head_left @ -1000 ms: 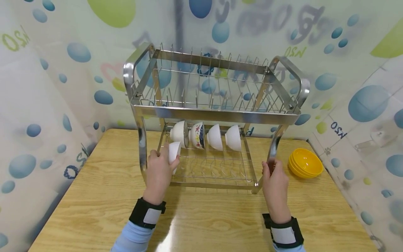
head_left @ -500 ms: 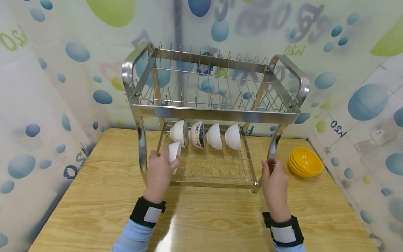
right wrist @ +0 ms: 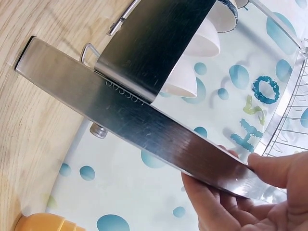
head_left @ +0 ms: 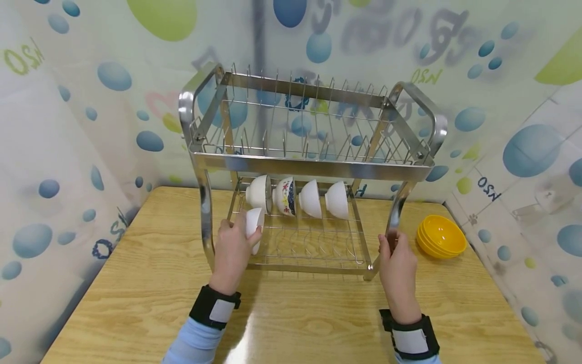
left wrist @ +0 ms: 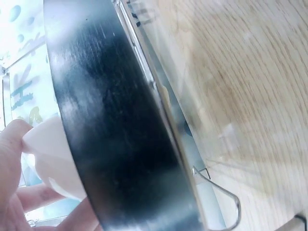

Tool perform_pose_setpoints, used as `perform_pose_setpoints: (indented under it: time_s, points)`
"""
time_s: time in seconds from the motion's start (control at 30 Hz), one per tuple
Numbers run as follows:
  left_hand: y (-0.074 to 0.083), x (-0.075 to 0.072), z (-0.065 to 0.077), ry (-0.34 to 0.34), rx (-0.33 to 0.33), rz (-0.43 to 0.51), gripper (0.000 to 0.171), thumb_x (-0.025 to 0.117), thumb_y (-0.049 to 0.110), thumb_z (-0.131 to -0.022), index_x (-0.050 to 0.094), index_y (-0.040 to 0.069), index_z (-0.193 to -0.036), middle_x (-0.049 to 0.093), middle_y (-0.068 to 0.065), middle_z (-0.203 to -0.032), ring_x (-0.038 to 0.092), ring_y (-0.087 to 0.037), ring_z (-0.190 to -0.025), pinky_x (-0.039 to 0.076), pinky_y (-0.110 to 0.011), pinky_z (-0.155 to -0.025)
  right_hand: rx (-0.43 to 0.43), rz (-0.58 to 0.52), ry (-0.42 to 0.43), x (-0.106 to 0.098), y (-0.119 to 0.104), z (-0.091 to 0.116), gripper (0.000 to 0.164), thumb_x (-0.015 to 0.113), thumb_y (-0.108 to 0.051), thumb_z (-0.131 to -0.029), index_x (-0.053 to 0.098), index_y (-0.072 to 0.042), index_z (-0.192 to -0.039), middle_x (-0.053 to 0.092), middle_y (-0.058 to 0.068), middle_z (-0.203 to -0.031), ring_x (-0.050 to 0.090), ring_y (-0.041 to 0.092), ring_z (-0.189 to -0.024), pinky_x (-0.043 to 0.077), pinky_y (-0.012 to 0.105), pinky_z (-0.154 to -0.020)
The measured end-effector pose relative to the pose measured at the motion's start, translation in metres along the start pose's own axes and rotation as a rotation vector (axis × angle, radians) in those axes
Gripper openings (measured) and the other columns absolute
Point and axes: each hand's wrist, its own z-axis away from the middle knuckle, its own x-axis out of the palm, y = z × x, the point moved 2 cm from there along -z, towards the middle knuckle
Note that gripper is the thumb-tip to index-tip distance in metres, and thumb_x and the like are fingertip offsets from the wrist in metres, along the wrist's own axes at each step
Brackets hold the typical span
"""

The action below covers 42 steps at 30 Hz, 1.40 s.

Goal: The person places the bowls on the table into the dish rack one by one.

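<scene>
One pale wood-grain worktop [head_left: 309, 313] carries a two-tier silver metal rack [head_left: 313, 167]; the right hand's grip [head_left: 398, 270] clasps its right near leg [head_left: 397, 210], a sound brace; the left hand's grip [head_left: 231, 250] pinches a small round white bowl [head_left: 255, 221], sideways at the lower tier's [head_left: 309, 268] left near part; light, even pressure should serve well.

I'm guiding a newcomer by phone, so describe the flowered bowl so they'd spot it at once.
Find the two-tier metal rack. Along the back of its lower tier, behind the white bowl in the left hand, runs a row of four bowls. The flowered bowl is second from left in the head view, the only one with colourful flowers outside.
</scene>
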Motion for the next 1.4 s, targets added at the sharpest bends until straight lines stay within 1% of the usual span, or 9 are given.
perform_pose_setpoints:
  time_s: [0.17, 0.4, 0.53, 0.83, 1.03, 1.27, 1.4]
  points:
    - [-0.0003, 0.0025, 0.0003, -0.014, 0.006, 0.014, 0.05, 0.072, 0.028, -0.081, 0.059, -0.003, -0.118, 0.058, -0.027, -0.082, 0.062, -0.037, -0.07, 0.056, -0.043, -0.051, -0.003, -0.004, -0.002, -0.0004, -0.0008, -0.0001, 0.035, 0.048, -0.03, -0.098, 0.05, 0.001, -0.115, 0.062, 0.017, -0.091, 0.06, 0.026, -0.076, 0.051, 0.033, -0.059]
    - [-0.0003, 0.004, 0.0024, -0.003, 0.009, 0.015, 0.049, 0.075, 0.026, -0.079, 0.06, -0.004, -0.115, 0.058, -0.027, -0.079, 0.062, -0.038, -0.068, 0.056, -0.043, -0.05, -0.001, -0.012, -0.017, 0.0003, -0.0011, 0.0003, 0.034, 0.049, -0.029, -0.098, 0.049, 0.0, -0.115, 0.062, 0.017, -0.092, 0.061, 0.026, -0.077, 0.052, 0.032, -0.058]
    - [-0.0002, 0.0049, 0.0029, -0.01, 0.002, 0.015, 0.049, 0.075, 0.026, -0.078, 0.061, -0.004, -0.114, 0.058, -0.028, -0.079, 0.062, -0.037, -0.068, 0.056, -0.042, -0.05, -0.005, -0.009, -0.012, 0.0, -0.0014, 0.0003, 0.034, 0.048, -0.029, -0.098, 0.05, 0.001, -0.114, 0.062, 0.017, -0.091, 0.061, 0.026, -0.076, 0.051, 0.031, -0.057]
    - [-0.0015, 0.0081, 0.0016, -0.017, 0.01, -0.002, 0.046, 0.073, 0.027, -0.081, 0.061, -0.005, -0.112, 0.062, -0.029, -0.081, 0.064, -0.038, -0.071, 0.056, -0.043, -0.051, -0.01, -0.001, -0.012, -0.0009, -0.0025, -0.0013, 0.035, 0.049, -0.029, -0.098, 0.049, 0.001, -0.115, 0.062, 0.017, -0.092, 0.06, 0.026, -0.076, 0.052, 0.033, -0.059]
    - [-0.0018, 0.0085, 0.001, -0.035, -0.006, 0.0, 0.048, 0.072, 0.028, -0.082, 0.06, -0.006, -0.114, 0.063, -0.029, -0.081, 0.064, -0.038, -0.071, 0.056, -0.043, -0.051, -0.004, -0.007, -0.015, -0.0014, -0.0021, -0.0013, 0.035, 0.048, -0.03, -0.098, 0.049, 0.001, -0.115, 0.062, 0.017, -0.092, 0.061, 0.026, -0.077, 0.053, 0.034, -0.06]
    - [-0.0024, 0.0078, 0.0021, -0.049, -0.025, -0.032, 0.051, 0.071, 0.03, -0.083, 0.059, -0.007, -0.116, 0.063, -0.029, -0.079, 0.065, -0.038, -0.068, 0.055, -0.044, -0.05, 0.015, -0.008, -0.024, -0.002, -0.0021, -0.0001, 0.035, 0.048, -0.03, -0.098, 0.049, 0.0, -0.116, 0.062, 0.017, -0.093, 0.06, 0.026, -0.077, 0.053, 0.032, -0.059]
    - [-0.0015, 0.0074, 0.0034, -0.043, -0.025, -0.064, 0.051, 0.071, 0.032, -0.083, 0.059, -0.005, -0.114, 0.062, -0.028, -0.077, 0.064, -0.037, -0.064, 0.053, -0.043, -0.045, 0.013, -0.006, -0.023, -0.0023, -0.0021, 0.0001, 0.035, 0.049, -0.03, -0.098, 0.049, 0.0, -0.115, 0.062, 0.017, -0.092, 0.06, 0.026, -0.076, 0.053, 0.031, -0.058]
